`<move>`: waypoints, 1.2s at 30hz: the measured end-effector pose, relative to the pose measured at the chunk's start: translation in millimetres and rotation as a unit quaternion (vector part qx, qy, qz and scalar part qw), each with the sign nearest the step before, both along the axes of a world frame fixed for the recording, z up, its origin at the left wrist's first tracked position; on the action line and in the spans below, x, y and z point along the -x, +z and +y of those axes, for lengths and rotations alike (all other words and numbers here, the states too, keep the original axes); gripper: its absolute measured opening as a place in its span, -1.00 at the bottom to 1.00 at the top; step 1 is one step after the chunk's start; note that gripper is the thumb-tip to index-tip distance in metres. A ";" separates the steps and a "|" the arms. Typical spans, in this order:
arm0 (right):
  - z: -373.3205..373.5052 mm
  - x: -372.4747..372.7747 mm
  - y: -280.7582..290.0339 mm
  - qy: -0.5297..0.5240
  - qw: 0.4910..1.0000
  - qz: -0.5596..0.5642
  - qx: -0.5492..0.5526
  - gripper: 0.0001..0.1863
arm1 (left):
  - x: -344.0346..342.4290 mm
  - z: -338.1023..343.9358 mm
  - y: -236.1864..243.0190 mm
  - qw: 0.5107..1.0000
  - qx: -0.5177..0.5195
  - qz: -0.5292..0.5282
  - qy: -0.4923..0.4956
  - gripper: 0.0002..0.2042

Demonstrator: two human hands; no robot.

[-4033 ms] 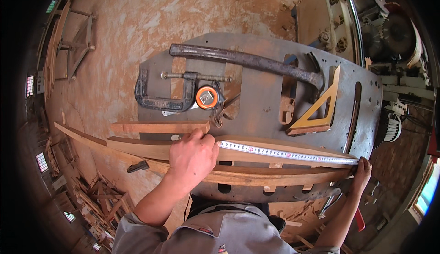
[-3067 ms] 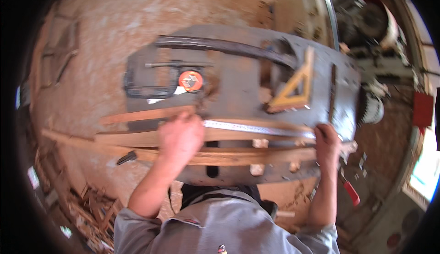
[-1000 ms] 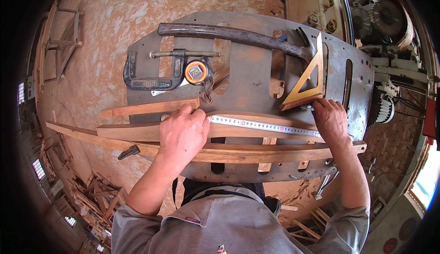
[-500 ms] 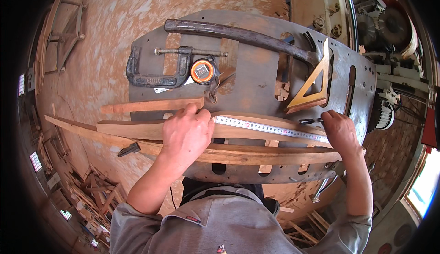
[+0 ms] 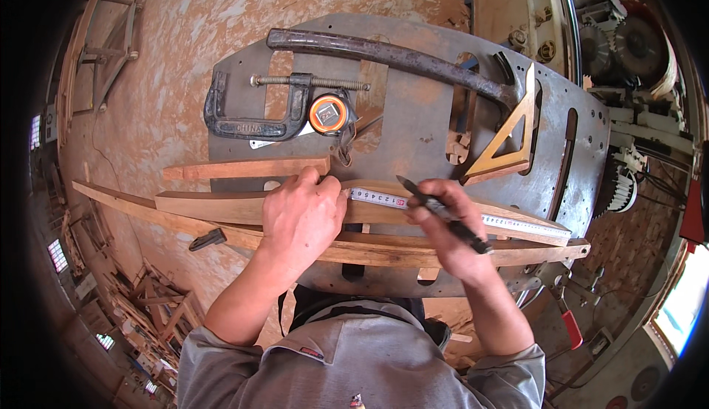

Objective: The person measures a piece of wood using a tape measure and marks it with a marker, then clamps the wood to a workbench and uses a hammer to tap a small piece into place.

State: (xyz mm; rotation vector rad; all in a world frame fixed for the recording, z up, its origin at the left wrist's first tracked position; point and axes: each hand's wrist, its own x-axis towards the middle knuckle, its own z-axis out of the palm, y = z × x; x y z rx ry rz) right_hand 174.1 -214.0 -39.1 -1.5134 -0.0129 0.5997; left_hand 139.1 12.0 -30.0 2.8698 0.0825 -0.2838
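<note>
My left hand (image 5: 304, 213) is closed, its fingers pinching the near end of a white measuring strip (image 5: 377, 198) against a pale wooden board (image 5: 210, 206). The strip runs rightward along the board to its tapered end. My right hand (image 5: 456, 233) grips a black marker pen (image 5: 474, 239) over the middle of the strip, hiding part of it. The pen's dark tip points up and left, beyond the strip. A long, slightly curved wooden piece (image 5: 384, 251) lies on the near side of the board. Above my left hand rests a shorter reddish wooden strip (image 5: 244, 167).
The slotted metal table (image 5: 402, 150) carries a C-clamp (image 5: 295, 110), a round orange-and-black tape measure (image 5: 329, 115), a dark long-handled hammer (image 5: 384, 53) and a triangular set square (image 5: 484, 164). A small black clip (image 5: 207, 240) sits on the long piece's left part. Machinery (image 5: 620, 180) stands at the right.
My right hand has moved left from the strip's right end to its middle, bringing the marker pen along. The strip's right part is now uncovered. My left hand has stayed in place.
</note>
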 end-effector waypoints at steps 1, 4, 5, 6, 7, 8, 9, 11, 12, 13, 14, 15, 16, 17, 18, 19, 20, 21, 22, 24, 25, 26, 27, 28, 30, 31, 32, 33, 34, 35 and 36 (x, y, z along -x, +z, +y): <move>8.6 0.7 1.4 0.024 0.999 -0.040 0.011 -0.75 | 0.0 -0.2 0.4 1.000 -0.001 0.000 0.001 -0.82; 28.5 2.1 3.5 0.051 0.992 0.000 0.117 -0.81 | 0.9 0.3 -0.2 1.000 -0.002 -0.004 0.004 -0.82; 31.9 1.4 1.9 0.049 0.991 -0.020 0.127 -0.82 | 1.4 0.5 -0.5 1.000 -0.002 -0.002 0.005 -0.82; 34.6 0.4 -0.2 0.047 0.989 -0.040 0.137 -0.83 | 1.8 0.6 -0.8 1.000 -0.002 -0.001 0.007 -0.82; 37.0 -0.5 -1.8 0.045 0.986 -0.061 0.147 -0.83 | 1.9 0.6 -1.2 1.000 -0.002 0.001 0.008 -0.81; 39.2 -1.5 -2.2 0.043 0.985 -0.066 0.155 -0.83 | 1.8 0.7 -1.3 1.000 -0.001 0.001 0.008 -0.82; 41.3 -2.5 -2.2 0.041 0.983 -0.071 0.163 -0.84 | 1.6 0.7 -1.0 1.000 0.001 0.001 0.008 -0.82; 42.4 -3.3 -3.2 0.042 0.981 -0.084 0.170 -0.84 | 1.2 0.8 -1.1 1.000 0.005 -0.001 0.008 -0.83; 42.2 -2.9 -5.6 0.044 0.980 -0.092 0.169 -0.83 | 1.3 0.9 -1.6 1.000 0.006 -0.003 0.009 -0.83; 42.4 -2.8 -7.1 0.047 0.980 -0.101 0.166 -0.83 | 1.5 1.2 -1.9 1.000 0.008 -0.005 0.010 -0.83; 42.7 -3.4 -7.0 0.048 0.980 -0.097 0.169 -0.83 | 1.6 1.5 -1.4 1.000 0.008 0.000 0.008 -0.83; 42.8 -4.0 -6.7 0.050 0.980 -0.094 0.171 -0.84 | 1.5 1.8 -0.4 1.000 0.008 0.005 0.005 -0.84; 43.0 -4.4 -6.4 0.050 0.979 -0.091 0.173 -0.84 | 1.3 2.1 0.5 1.000 0.009 0.010 0.002 -0.84; 43.2 -4.3 -7.2 0.044 0.980 -0.095 0.171 -0.83 | 1.5 2.2 0.6 1.000 0.010 0.008 0.002 -0.84; 43.4 -3.8 -9.1 0.038 0.980 -0.100 0.168 -0.82 | 1.7 2.3 0.6 1.000 0.011 0.006 0.002 -0.84; 43.3 -3.4 -10.7 0.032 0.980 -0.104 0.166 -0.82 | 1.8 2.3 0.3 1.000 0.012 0.004 0.001 -0.84; 43.2 -3.2 -11.6 0.031 0.981 -0.101 0.165 -0.82 | 1.8 2.3 -0.1 1.000 0.012 0.003 0.000 -0.84; 42.9 -2.9 -12.3 0.031 0.981 -0.099 0.164 -0.81 | 1.7 2.3 -0.5 1.000 0.012 0.001 -0.001 -0.84; 42.8 -3.0 -12.5 0.030 0.981 -0.096 0.163 -0.81 | 1.6 2.4 -0.5 1.000 0.012 0.000 -0.002 -0.84; 43.0 -3.4 -11.7 0.033 0.980 -0.097 0.168 -0.81 | 1.4 2.0 -0.1 1.000 0.012 0.000 -0.001 -0.84; 43.2 -3.4 -11.2 0.034 0.980 -0.097 0.170 -0.81 | 1.7 2.1 0.0 1.000 0.012 0.001 0.000 -0.84; 43.1 -3.6 -10.6 0.044 0.979 -0.091 0.177 -0.81 | 2.1 2.4 -0.3 1.000 0.010 0.000 -0.002 -0.84; 42.7 -3.8 -9.8 0.053 0.978 -0.085 0.183 -0.81 | 2.6 2.9 -0.8 1.000 0.009 -0.001 -0.003 -0.85; 42.1 -4.0 -9.3 0.062 0.977 -0.080 0.190 -0.81 | 2.6 3.0 -1.0 1.000 0.008 -0.002 -0.005 -0.85; 41.6 -3.1 -10.5 0.059 0.978 -0.078 0.185 -0.81 | 1.9 2.9 -0.7 1.000 0.009 -0.003 -0.007 -0.85; 41.4 -2.7 -11.3 0.058 0.978 -0.077 0.182 -0.81 | 1.8 2.9 -0.5 1.000 0.009 -0.004 -0.008 -0.85; 41.3 -2.6 -11.8 0.059 0.978 -0.080 0.183 -0.81 | 2.0 2.9 -0.5 1.000 0.010 -0.002 -0.007 -0.85; 41.1 -2.6 -12.2 0.060 0.978 -0.082 0.183 -0.81 | 2.2 3.0 -0.6 1.000 0.010 -0.001 -0.007 -0.85; 41.2 -2.5 -12.6 0.061 0.977 -0.085 0.183 -0.81 | 2.6 3.1 -0.8 1.000 0.010 0.000 -0.006 -0.85; 41.7 -2.7 -11.8 0.062 0.977 -0.085 0.185 -0.81 | 2.7 3.1 -0.7 1.000 0.011 0.001 -0.005 -0.85; 42.2 -3.1 -10.3 0.063 0.977 -0.086 0.187 -0.81 | 2.5 3.0 -0.4 1.000 0.012 0.002 -0.005 -0.85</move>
